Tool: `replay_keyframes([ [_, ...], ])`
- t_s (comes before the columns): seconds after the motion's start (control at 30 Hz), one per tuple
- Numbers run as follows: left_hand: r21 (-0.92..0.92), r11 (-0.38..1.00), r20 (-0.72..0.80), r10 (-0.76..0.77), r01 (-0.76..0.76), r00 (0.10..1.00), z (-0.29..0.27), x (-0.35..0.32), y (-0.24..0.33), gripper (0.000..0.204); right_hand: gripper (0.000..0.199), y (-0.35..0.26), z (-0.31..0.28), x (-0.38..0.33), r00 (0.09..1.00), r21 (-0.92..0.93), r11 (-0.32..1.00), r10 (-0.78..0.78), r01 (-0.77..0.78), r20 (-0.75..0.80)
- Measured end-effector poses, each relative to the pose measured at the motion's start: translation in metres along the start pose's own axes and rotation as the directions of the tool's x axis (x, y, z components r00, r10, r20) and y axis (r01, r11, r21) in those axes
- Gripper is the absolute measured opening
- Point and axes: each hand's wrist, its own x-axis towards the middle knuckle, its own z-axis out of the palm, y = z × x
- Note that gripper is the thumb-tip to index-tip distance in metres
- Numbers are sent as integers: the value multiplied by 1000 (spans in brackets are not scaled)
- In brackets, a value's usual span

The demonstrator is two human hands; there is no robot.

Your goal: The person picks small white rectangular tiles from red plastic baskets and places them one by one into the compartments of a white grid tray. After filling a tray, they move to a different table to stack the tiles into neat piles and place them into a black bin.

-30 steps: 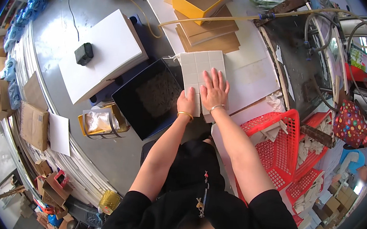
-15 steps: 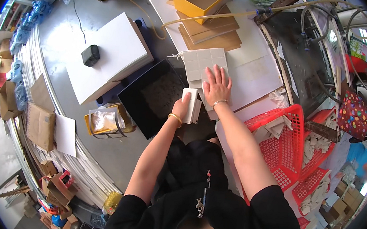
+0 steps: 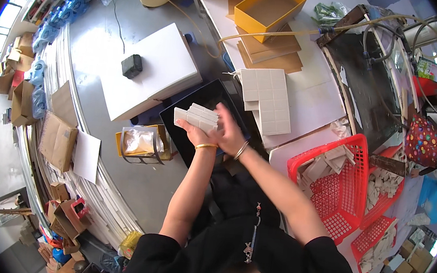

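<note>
A small stack of white card-like pieces (image 3: 199, 116), its long edges fanned slightly, lies in my left hand (image 3: 200, 136), which grips it from below. My right hand (image 3: 229, 131) is at the right end of the stack, fingers stretched out and palm turned toward it; it is slightly blurred. Both hands are over a black open box (image 3: 171, 123). On the table's near left part, beyond my right hand, lie white sheets scored into squares (image 3: 269, 96), two overlapping.
Red plastic baskets (image 3: 354, 191) with white pieces stand at my right. Yellow boxes (image 3: 272, 27) and brown boards (image 3: 272, 54) sit on the far table. At left is a tall white sheet stack (image 3: 153, 71) with a black block (image 3: 131, 66) on top. A hose (image 3: 288, 33) crosses the table.
My right hand has left the scored sheets and come back beside my left. The left hand has turned palm up, tilting its stack over the black box. The whole view has shifted slightly.
</note>
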Motion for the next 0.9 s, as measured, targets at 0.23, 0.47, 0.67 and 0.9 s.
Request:
replay_keyframes([
  [0.23, -138, 989, 95, 73, -60, 993, -15, 0, 25, 76, 48, -19, 31, -2, 957, -345, 906, -283, 245, -62],
  [0.47, -222, 975, -32, -2, -5, 999, -22, 14, 27, 63, 38, -7, 31, 4, 926, -429, 829, -373, 358, 53],
  [0.67, -81, 991, -69, 104, -110, 992, -13, 12, 31, 68, 39, 2, 54, 10, 987, 193, 978, 106, -82, -119],
  [0.9, -93, 988, -45, 119, -123, 992, -2, 10, 44, 69, 34, -11, 55, 25, 984, 39, 999, -22, 29, -176],
])
